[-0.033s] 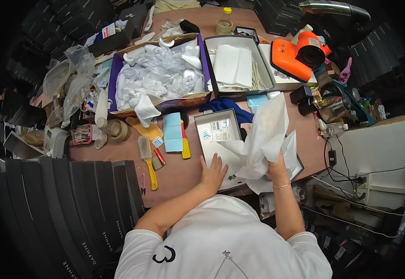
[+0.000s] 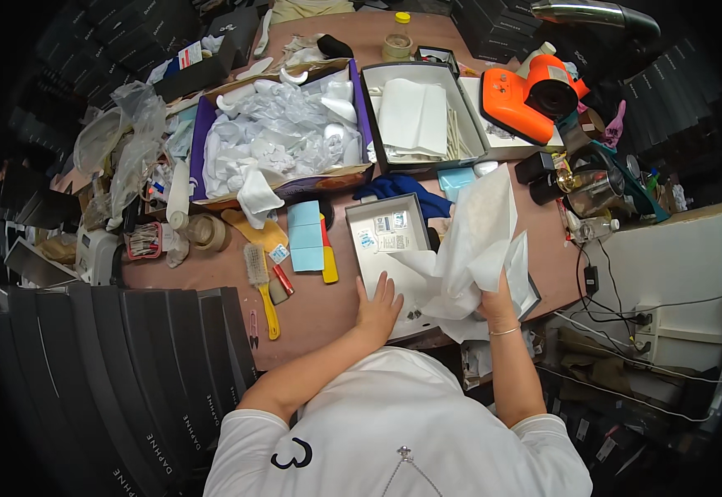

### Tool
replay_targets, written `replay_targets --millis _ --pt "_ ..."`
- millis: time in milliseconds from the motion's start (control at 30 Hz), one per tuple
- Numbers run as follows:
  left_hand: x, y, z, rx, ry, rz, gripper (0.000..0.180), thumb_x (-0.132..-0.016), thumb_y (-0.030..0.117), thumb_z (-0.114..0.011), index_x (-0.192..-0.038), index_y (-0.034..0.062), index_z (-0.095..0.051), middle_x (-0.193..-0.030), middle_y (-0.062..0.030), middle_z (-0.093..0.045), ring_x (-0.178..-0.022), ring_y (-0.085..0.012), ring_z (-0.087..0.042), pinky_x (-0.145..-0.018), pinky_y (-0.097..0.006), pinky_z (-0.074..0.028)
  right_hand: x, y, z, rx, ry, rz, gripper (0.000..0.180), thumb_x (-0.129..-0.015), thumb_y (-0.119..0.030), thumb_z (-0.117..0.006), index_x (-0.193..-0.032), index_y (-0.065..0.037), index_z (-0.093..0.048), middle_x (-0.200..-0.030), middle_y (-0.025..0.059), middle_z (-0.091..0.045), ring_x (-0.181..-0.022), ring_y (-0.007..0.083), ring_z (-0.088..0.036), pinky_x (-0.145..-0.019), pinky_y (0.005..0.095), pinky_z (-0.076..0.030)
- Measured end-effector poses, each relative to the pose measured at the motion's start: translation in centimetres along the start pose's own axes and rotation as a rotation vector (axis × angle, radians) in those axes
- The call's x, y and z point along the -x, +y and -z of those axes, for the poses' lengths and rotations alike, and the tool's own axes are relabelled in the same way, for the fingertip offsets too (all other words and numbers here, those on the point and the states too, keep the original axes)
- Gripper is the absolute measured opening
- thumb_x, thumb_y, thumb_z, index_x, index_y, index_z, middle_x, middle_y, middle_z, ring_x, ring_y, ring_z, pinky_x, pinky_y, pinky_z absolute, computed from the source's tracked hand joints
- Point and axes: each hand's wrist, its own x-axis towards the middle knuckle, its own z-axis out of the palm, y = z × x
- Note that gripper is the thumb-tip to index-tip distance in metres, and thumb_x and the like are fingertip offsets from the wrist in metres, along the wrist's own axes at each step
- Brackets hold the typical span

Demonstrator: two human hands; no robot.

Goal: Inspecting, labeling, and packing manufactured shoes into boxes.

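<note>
My left hand [image 2: 379, 312] rests on the near part of a shallow open box [image 2: 373, 263] with a white inside and grey rim. Its fingers are spread and it holds nothing. At the far end of this box lie small white printed packets [image 2: 391, 231]. Just to the right, my right hand [image 2: 499, 303] grips a crumpled sheet of white tissue paper [image 2: 478, 224], which stands up above the box. Part of that hand's fingers is hidden behind the paper. Beneath the paper, a dark-edged box part [image 2: 531, 308] shows at the right; the rest of it is covered.
Beyond lie a purple box [image 2: 200, 157] of crumpled paper, a grey box [image 2: 470, 99] with white sheets and sticks, and an orange machine [image 2: 517, 103]. A yellow-handled brush [image 2: 262, 290] and light blue paper [image 2: 305, 236] lie left. Black boxes [image 2: 129, 364] stand at the near left.
</note>
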Motion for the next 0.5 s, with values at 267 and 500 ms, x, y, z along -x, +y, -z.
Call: replay_targets --millis 267,500 --pt "-1.7 0.9 -1.3 0.365 -0.356 -0.125 0.040 -0.084 0.018 -0.057 -0.123 0.0118 -0.055 -0.113 -0.0180 -0.055 -0.110 -0.0314 -0.054 -0.093 -0.051 -0.042 -0.1 2.2 0.7 -0.109 0.116 0.010 0.048 -0.085 -0.013 -0.064 -0.127 0.000 -0.046 -0.115 0.0081 -0.059 -0.103 0.0178 -0.057 -0.090 0.0319 -0.045" --pt "-4.4 -1.6 -4.8 0.699 0.101 0.098 0.026 -0.077 0.003 -0.056 -0.102 0.0051 -0.060 -0.083 -0.0139 -0.062 -0.078 -0.0337 -0.064 -0.069 -0.040 -0.052 1.7 1.9 -0.1 -0.065 0.045 0.036 0.040 -0.084 -0.013 -0.065 -0.120 0.001 -0.053 -0.109 0.0085 -0.062 -0.097 0.0169 -0.060 -0.083 0.0294 -0.048"
